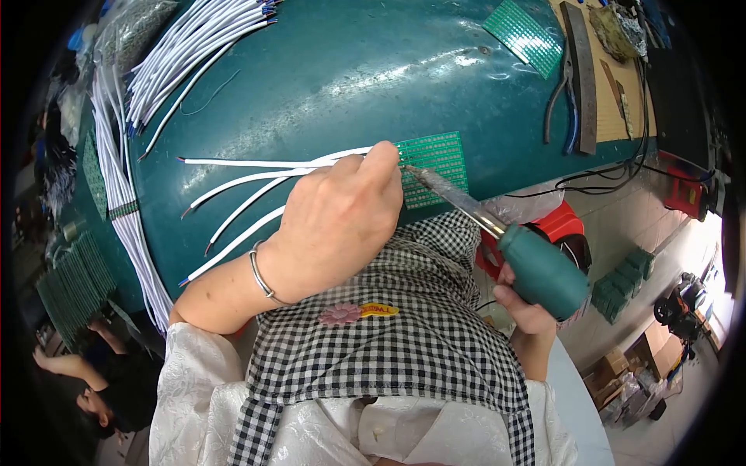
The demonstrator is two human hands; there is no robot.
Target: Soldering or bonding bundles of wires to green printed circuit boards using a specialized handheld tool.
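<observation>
My left hand (342, 213) is closed in a pinch over the left edge of a green circuit board (435, 151). White cables (241, 163) run out from under it to the left, and the one it pinches has its near end hidden by the fingers. Several of these cables fan out across the table with dark stripped ends. My right hand (526, 312) grips the dark green handle of a soldering iron (544, 268) from below. The iron's tip touches or nearly touches the board just beside my left fingertips.
Bundles of white cables (186, 62) lie at the far left of the green table (334, 93). Another green board (524, 35) sits at the far right, near pliers (558, 101) and a metal bar (579, 78). A co-worker (116, 396) is at lower left.
</observation>
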